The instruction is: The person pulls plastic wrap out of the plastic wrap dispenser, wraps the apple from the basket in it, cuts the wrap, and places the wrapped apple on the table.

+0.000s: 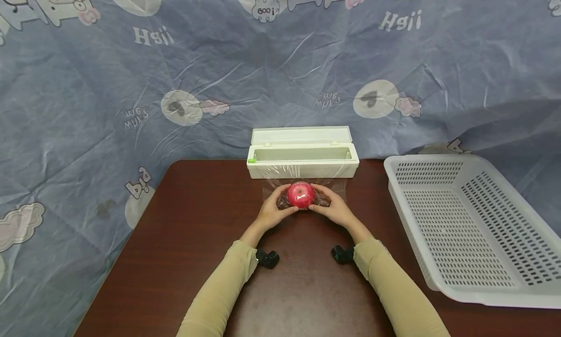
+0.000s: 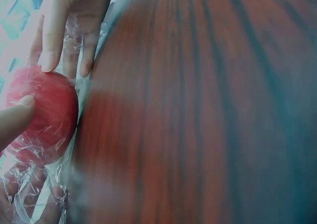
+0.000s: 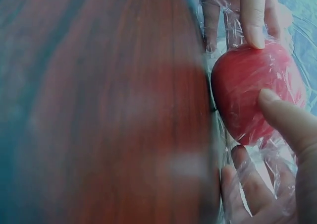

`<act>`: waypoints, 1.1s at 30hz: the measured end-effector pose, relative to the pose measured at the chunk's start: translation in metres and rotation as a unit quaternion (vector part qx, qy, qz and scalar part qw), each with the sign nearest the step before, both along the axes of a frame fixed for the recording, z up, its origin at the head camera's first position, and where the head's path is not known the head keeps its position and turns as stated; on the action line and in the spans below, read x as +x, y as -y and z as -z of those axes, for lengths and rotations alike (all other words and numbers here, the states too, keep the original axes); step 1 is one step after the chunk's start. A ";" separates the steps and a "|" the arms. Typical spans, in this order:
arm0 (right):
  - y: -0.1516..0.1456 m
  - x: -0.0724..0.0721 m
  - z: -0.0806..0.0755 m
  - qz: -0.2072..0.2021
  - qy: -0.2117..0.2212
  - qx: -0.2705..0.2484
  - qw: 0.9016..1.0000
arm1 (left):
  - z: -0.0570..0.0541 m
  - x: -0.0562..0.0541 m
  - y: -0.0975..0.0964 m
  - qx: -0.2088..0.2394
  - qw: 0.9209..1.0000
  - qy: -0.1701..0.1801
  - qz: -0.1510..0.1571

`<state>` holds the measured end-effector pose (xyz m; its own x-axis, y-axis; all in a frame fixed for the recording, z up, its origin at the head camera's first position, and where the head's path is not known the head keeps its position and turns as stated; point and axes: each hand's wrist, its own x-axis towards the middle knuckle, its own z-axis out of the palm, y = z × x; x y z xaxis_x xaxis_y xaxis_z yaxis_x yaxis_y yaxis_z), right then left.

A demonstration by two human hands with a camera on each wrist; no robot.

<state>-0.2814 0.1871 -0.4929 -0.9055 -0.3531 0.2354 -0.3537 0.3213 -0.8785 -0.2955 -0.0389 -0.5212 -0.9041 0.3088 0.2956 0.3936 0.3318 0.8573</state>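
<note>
Tan sleeves nearest; left hand and right hand grip the red apple through plastic film from opposite sides, probably to hold it snug. Apple sits near the table's far edge, just before the open wrap box, presumably so film feeds straight.

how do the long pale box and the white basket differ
The long box is narrow; the basket is broader and looks larger. The box's hinged lid is raised; the basket shows no lid. The box stands just beyond the red fruit; the basket sits off to the right. Both are light-coloured and open at the top.
</note>
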 end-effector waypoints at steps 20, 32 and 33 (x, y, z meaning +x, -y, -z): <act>-0.009 -0.025 0.009 0.034 0.058 -0.005 0.998 | -0.009 -0.011 -0.005 0.060 0.998 -0.015 0.012; -0.008 -0.031 0.003 0.039 0.046 -0.007 0.998 | -0.017 -0.019 -0.005 -0.004 1.000 -0.009 -0.007; -0.007 -0.031 0.003 0.042 0.045 -0.007 0.998 | -0.017 -0.020 -0.005 -0.008 1.000 -0.016 -0.009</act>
<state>-0.3124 0.1943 -0.4955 -0.9495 -0.2719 0.1567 -0.2458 0.3342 -0.9099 -0.3156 -0.0342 -0.5042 -0.8993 0.2983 0.3199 0.4153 0.3531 0.8384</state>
